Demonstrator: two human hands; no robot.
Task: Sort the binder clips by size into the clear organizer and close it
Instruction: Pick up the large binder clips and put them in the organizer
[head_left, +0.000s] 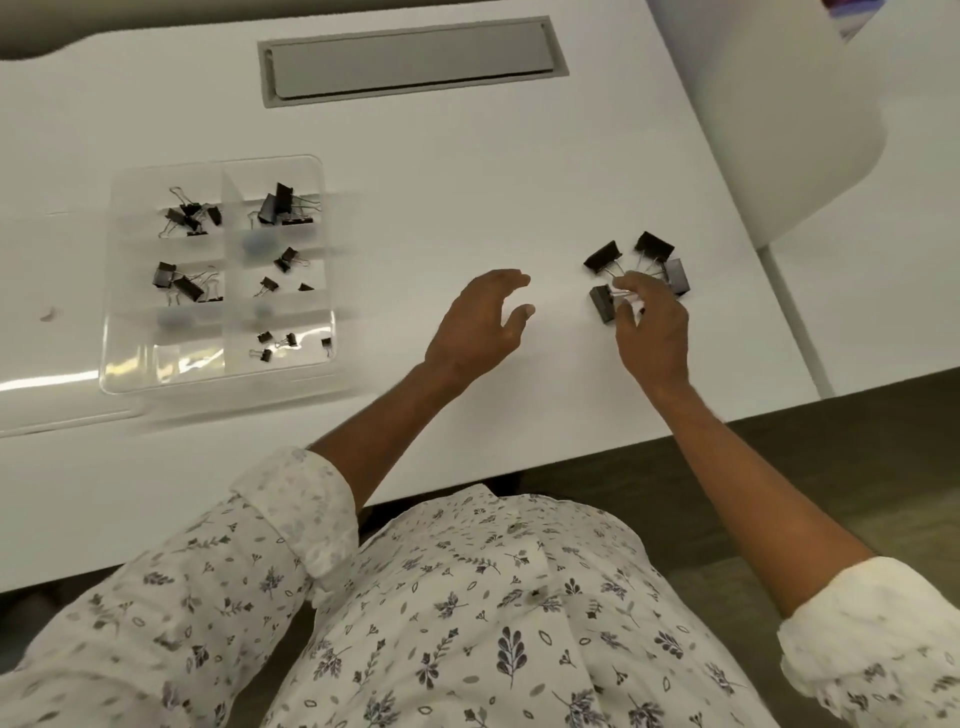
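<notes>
Currently right hand (652, 327) pinches the wire handle of one large clip (602, 304) at the desk's (467, 182) right side, body lying left of fingertips; left hand (480, 325) loosely spread, empty, nearer the organizer (130, 358) well left.

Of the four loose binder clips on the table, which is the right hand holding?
The clip nearest the front edge of the table, at the cluster's lower left: the right hand pinches its wire handle. The other three lie farther back.

Bright, even overhead light — glare and motion blur on the organizer (218, 270), edges bowed.
</notes>
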